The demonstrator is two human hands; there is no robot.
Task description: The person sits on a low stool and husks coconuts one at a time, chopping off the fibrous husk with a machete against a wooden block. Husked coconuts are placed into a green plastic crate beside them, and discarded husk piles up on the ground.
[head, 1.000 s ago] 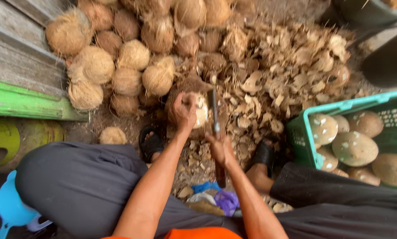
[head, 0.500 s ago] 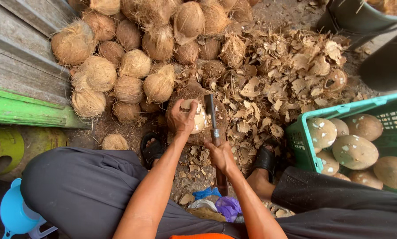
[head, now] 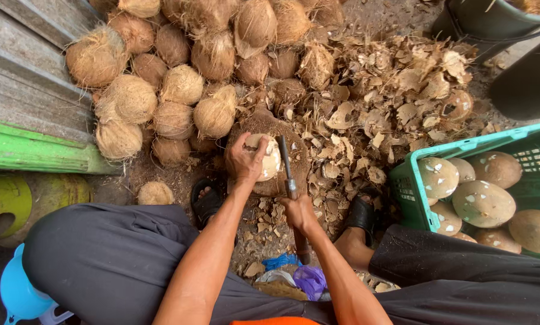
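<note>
My left hand (head: pixel 243 161) grips a partly shelled pale coconut (head: pixel 269 157) resting on a round wooden chopping block (head: pixel 297 157) between my feet. My right hand (head: pixel 298 212) holds a cleaver-like knife (head: pixel 286 164) by its handle, the blade pointing away and lying against the right side of that coconut. Both forearms reach down from the bottom of the view over my dark trousers.
A pile of brown fibrous coconuts (head: pixel 180 84) lies at the upper left. Broken shell pieces (head: pixel 396 102) litter the ground at the upper right. A green crate (head: pixel 414 180) at the right holds several shelled coconuts (head: pixel 484 203). A green beam (head: pixel 35 153) and a blue scoop (head: pixel 17 292) are at the left.
The knife blade has come down from beside the coconut to rest against its right side. My left hand has turned the coconut slightly on the block.
</note>
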